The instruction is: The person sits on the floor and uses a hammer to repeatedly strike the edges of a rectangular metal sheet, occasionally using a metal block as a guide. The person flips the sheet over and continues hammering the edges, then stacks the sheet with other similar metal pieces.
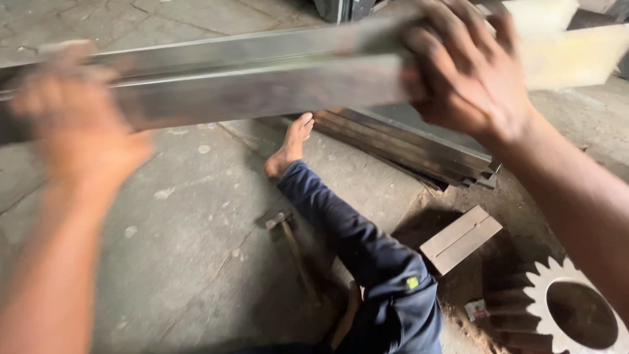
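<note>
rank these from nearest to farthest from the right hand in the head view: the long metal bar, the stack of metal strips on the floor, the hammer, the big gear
1. Long metal bar: gripped by the right hand, up top.
2. Stack of metal strips: on the floor just below that hand.
3. Hammer and big gear: both low in the picture, hammer lower centre, gear bottom right; too close to call.

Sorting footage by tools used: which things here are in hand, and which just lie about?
In hand: long metal bar, gripped by left hand and right hand.

Lying about: hammer, stacked metal strips, flat block, toothed gear.
</note>
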